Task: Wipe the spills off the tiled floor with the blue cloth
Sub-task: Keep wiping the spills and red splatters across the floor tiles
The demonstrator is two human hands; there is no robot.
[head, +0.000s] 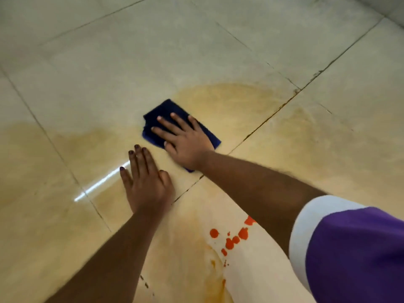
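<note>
A folded dark blue cloth (pixel 162 111) lies flat on the cream tiled floor (pixel 131 62) near the middle of the view. My right hand (pixel 185 141) presses on the cloth with straight, spread fingers. My left hand (pixel 145 180) rests flat on the floor just left of and nearer than the cloth, fingers straight. Yellowish smears (pixel 229 101) spread over the tiles around the cloth. Several red-orange drops (pixel 235 238) sit on the floor close to me, between my forearms.
Dark grout lines (pixel 273 114) cross the floor diagonally. An orange streak (pixel 215 265) runs toward the bottom edge. A bright light reflection (pixel 100 184) lies left of my left hand. A wall base shows at the top right corner (pixel 391 7).
</note>
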